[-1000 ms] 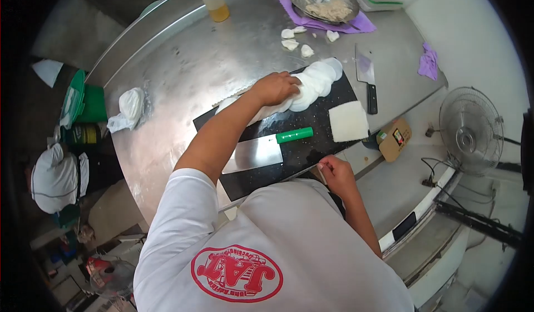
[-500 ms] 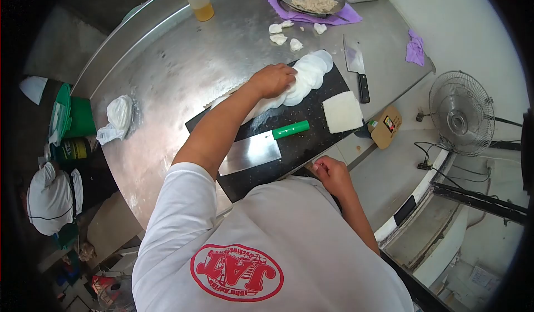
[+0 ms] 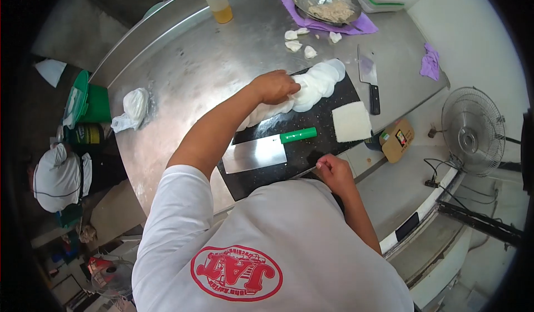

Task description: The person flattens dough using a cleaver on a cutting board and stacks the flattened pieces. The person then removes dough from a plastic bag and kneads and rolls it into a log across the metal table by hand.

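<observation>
A row of overlapping thin, white, round dough wrappers (image 3: 314, 87) lies along the far side of the black cutting board (image 3: 328, 152). My left hand (image 3: 275, 87) is over the middle of this row, fingers bent and closed on a wrapper's edge; part of the fingertips is hidden. Nearer me on the board rests a cleaver (image 3: 257, 153) with a green handle. Close to my body, at the board's near edge, my right hand (image 3: 336, 174) is loosely curled, with nothing visible in it. A white square cloth (image 3: 351, 122) lies at the board's right end.
Beyond the board are a black-handled knife (image 3: 368, 75), several white dough pieces (image 3: 293, 45), a metal bowl of filling (image 3: 332, 10) on a purple cloth (image 3: 360, 27), and an oil bottle (image 3: 217, 0). A plastic bag (image 3: 133, 107) sits left; a fan (image 3: 473, 131) stands right.
The camera view has shifted, so the table and its things appear slightly lower and to the right. My left hand stays at the wrappers with little change; my right hand remains curled.
</observation>
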A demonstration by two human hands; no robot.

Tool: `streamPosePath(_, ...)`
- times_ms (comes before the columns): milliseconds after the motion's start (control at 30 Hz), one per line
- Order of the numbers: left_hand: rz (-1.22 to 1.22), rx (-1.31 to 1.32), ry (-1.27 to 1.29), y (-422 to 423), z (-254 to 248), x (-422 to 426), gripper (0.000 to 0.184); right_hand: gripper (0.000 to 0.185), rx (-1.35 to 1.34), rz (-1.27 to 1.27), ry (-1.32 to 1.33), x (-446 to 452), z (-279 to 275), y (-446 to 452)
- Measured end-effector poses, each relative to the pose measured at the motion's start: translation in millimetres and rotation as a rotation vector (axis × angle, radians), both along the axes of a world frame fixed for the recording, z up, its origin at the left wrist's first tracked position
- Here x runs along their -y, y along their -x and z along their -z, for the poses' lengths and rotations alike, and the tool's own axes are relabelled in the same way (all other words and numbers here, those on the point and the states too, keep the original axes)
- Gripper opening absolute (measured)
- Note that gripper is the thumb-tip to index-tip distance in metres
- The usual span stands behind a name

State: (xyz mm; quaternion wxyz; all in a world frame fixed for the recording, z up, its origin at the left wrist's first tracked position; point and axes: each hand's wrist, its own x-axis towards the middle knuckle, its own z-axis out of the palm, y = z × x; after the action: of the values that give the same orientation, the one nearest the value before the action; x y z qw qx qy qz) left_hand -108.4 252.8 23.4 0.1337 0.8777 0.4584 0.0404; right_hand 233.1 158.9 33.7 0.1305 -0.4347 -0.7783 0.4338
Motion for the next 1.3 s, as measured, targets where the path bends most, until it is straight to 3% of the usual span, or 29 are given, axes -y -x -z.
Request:
streamPosePath(133,-0.057,0.031,-0.075,9.9,-8.9,22.9,0.019,0.016,-0.058,-0.012,-0.020,-27.2,2.9,30.0)
streamPosePath(267,-0.101,0.088,-0.069,13.2,-47.1,55.4,0.020,0.055,-0.282,-0.051,-0.370,-49.6,20.0,96.1)
streamPosePath(333,-0.114,0.101,-0.074,15.2,-66.3,68.4,0.021,0.062,-0.374,-0.127,-0.294,-49.5,1.6,141.5)
streamPosePath(400,-0.238,0.140,0.048,14.5,-87.2,80.4,0.027,0.055,-0.358,-0.166,-0.236,-45.4,8.1,178.9)
streamPosePath(533,-0.390,0.180,0.057,20.3,-116.2,104.9,0.025,0.035,-0.275,-0.228,-0.152,-46.9,8.2,206.3)
streamPosePath(567,-0.415,0.212,0.037,21.4,-119.6,107.0,0.030,0.025,-0.456,-0.190,-0.218,-48.2,-1.6,205.4)
streamPosePath(700,-0.564,0.373,-0.139,-1.0,-154.0,96.2,0.050,0.023,-0.547,-0.020,-0.053,-68.9,-37.2,198.6)
streamPosePath(733,-0.578,0.373,-0.143,-5.9,-150.6,89.9,0.050,0.026,-0.631,-0.019,0.086,-78.9,-39.1,194.8)
streamPosePath(800,-0.629,0.582,-0.442,-13.2,-135.0,77.1,0.046,0.029,-0.574,0.001,-0.014,-107.6,-42.3,184.5)
streamPosePath(867,-0.696,0.599,-0.416,-20.3,-102.6,74.3,0.047,0.029,-0.862,0.076,0.370,-135.9,-34.5,170.4)
streamPosePath(933,-0.894,0.667,-0.332,-29.2,-49.2,73.6,0.047,0.026,-0.740,0.191,0.422,-177.6,-12.7,142.4)
streamPosePath(1067,-0.941,0.703,-0.092,-51.4,24.6,87.0,0.051,0.041,-0.135,0.428,-0.169,-265.3,78.1,68.5)
streamPosePath(1133,-0.972,0.583,-0.146,-65.2,46.7,86.2,0.054,0.049,-0.100,0.385,-0.178,-290.0,103.1,51.7)
streamPosePath(1267,-0.954,0.427,-0.119,-76.3,77.7,68.6,0.063,0.048,0.094,0.190,-0.127,-287.9,79.4,75.0)
streamPosePath(1300,-0.978,0.403,-0.084,-80.4,71.2,66.2,0.064,0.043,0.016,0.199,-0.135,-310.3,115.8,73.2)
